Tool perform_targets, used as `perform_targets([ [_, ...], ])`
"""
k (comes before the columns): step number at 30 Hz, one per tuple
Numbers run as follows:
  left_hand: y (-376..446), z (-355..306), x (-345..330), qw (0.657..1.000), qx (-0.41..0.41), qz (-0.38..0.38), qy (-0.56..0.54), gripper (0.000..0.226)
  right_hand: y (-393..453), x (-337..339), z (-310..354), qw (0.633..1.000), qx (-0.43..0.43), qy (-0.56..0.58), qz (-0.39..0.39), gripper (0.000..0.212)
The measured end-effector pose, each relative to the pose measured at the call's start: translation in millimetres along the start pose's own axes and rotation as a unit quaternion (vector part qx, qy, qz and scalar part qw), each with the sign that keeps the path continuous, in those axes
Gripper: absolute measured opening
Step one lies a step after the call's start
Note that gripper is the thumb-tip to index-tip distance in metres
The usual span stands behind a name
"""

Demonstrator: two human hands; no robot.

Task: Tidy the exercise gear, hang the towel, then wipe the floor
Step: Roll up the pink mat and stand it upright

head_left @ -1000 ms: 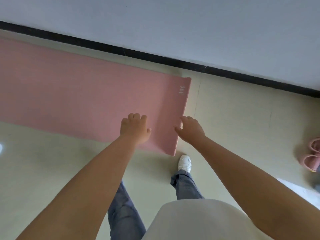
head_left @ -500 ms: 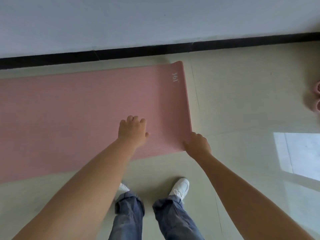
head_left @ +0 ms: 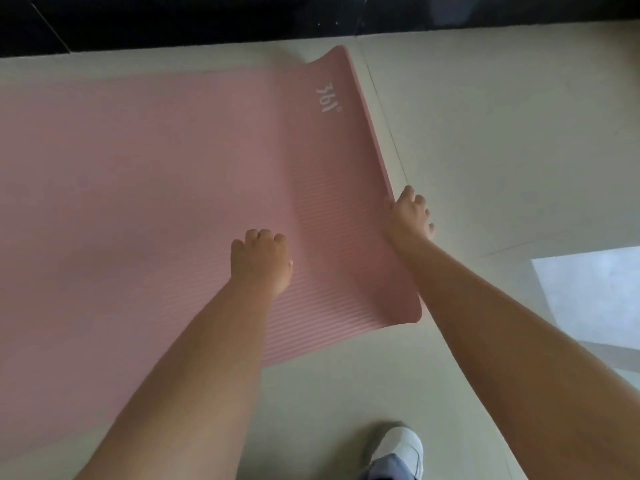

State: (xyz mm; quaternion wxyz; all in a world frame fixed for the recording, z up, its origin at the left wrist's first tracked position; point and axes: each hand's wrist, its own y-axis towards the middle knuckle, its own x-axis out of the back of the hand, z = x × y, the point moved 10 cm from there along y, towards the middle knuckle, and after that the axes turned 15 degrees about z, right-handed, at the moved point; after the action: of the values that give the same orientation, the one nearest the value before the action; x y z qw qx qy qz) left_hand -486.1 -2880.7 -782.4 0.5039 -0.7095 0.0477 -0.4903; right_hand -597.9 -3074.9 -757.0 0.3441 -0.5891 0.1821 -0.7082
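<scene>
Pink exercise mat spread on pale floor, right end lifted. Right hand closed on right edge; left hand resting knuckles-up on mat, fingers curled, gripping nothing discernible. White shoe near right.

Bare forearms, a white shoe, and a grey-blue trouser cuff.

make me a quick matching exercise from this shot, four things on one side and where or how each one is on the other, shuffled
Things:
1. left hand
2. right hand
3. pink mat
4. white shoe

States:
A. gripping the mat's short end edge
B. at the bottom of the view, on bare floor
C. knuckles up, resting on the mat's ribbed surface
D. unrolled, its end lifting off the floor

Pairs: 1-C, 2-A, 3-D, 4-B
</scene>
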Motion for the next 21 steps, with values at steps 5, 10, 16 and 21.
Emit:
perform_targets([
  [5,58.2,-34.8,7.4,0.994,-0.053,-0.081,0.051,0.038,52.8,-15.7,-0.3,0.999,-0.034,0.009,0.006,0.042],
  [10,63.1,-31.0,21.4,0.980,-0.048,-0.126,-0.149,0.037,48.5,-32.8,-8.2,0.967,0.119,0.203,0.095,0.046],
  [16,53.7,-9.4,-1.1,0.950,-0.071,-0.162,-0.256,0.041,44.1,-74.1,-60.6,0.944,-0.004,0.291,0.156,0.085],
  [21,49.5,6.5,4.2,0.919,-0.078,-0.201,-0.330,0.034,42.1,-92.4,-46.5,0.961,0.010,0.186,0.204,0.076],
])
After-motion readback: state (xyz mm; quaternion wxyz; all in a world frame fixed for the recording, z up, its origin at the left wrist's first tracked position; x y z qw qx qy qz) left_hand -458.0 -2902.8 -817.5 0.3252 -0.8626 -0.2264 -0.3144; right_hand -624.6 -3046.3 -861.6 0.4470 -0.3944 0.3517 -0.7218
